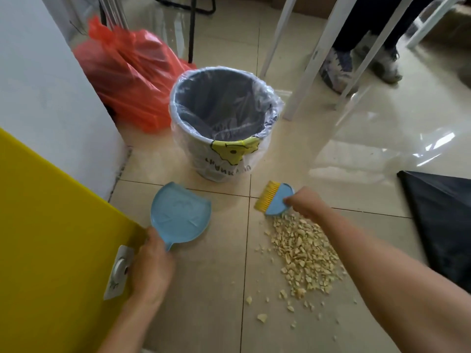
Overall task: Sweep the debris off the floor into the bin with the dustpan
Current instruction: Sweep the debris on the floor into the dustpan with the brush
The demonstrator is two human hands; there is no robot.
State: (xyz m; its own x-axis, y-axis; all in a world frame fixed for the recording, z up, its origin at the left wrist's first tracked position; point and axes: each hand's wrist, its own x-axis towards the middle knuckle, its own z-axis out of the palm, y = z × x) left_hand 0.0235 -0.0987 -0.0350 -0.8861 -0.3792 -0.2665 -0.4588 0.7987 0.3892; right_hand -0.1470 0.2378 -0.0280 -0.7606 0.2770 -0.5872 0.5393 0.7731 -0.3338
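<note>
A light blue dustpan (179,215) lies flat on the tiled floor, and my left hand (152,263) grips its short handle at the near end. My right hand (304,203) holds a small blue brush (276,200) with yellow bristles, hovering at the far end of a pile of pale yellow debris (304,253). The pile lies to the right of the dustpan, apart from it. Just beyond both stands a white bin (178,115) lined with a clear plastic bag, its dark inside showing no debris.
A yellow panel (51,238) and a white wall fill the left. A red plastic bag (127,77) sits behind the bin. White table legs (313,64) and another person's shoes (339,70) are at the back right. A dark sheet (443,220) lies on the floor, right.
</note>
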